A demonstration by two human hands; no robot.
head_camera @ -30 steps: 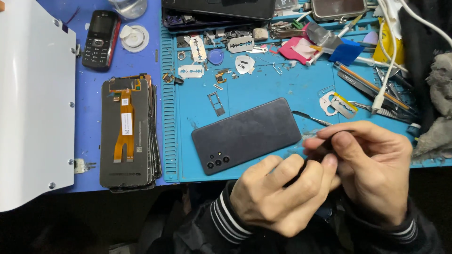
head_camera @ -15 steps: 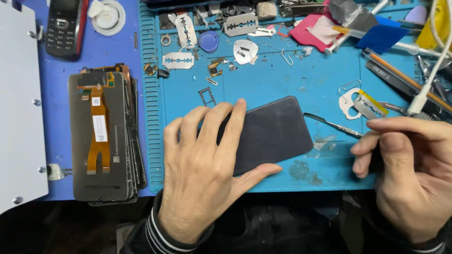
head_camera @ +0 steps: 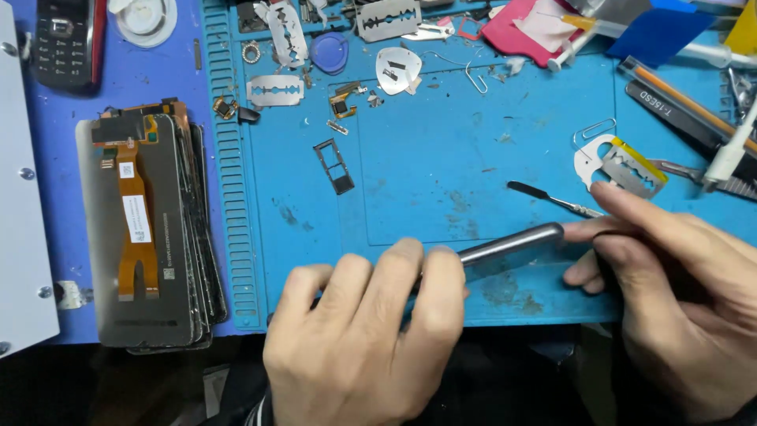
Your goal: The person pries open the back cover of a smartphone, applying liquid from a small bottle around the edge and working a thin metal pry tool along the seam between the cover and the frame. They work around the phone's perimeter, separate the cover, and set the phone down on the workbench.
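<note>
1. The blue work mat (head_camera: pixel 441 158) fills the upper middle of the frame.
2. The left hand (head_camera: pixel 367 339), lower centre, curls palm-down, its fingers clasped over the phone (head_camera: pixel 512 243), which stands on edge.
3. The right hand (head_camera: pixel 678 292), lower right, grips the phone's right end and pinches a thin metal spudger (head_camera: pixel 552 199) pointing up-left.

Screen stack (head_camera: pixel 150 229) left; razor blade (head_camera: pixel 274 91), SIM tray (head_camera: pixel 334 166) on mat (head_camera: pixel 441 158).
</note>
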